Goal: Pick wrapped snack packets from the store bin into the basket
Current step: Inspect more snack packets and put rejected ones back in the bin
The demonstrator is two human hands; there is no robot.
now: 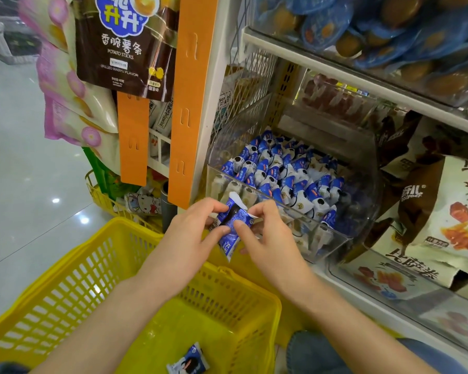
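1. We hold one blue-and-white snack packet (230,225) over the far rim of the yellow basket (65,279), just in front of the bin's front wall; from there it can probably drop straight in.
2. Our left hand (189,236) pinches its left edge with curled thumb and fingers; our right hand (268,236) pinches the right edge likewise; we judge the double grip steadies or checks the wrapper.
3. A second packet (189,360) lies on the basket floor near its near edge; the picking seems under way.
4. The clear bin (322,240) holds a pile of like packets (281,174); its open front faces us, easing reach.
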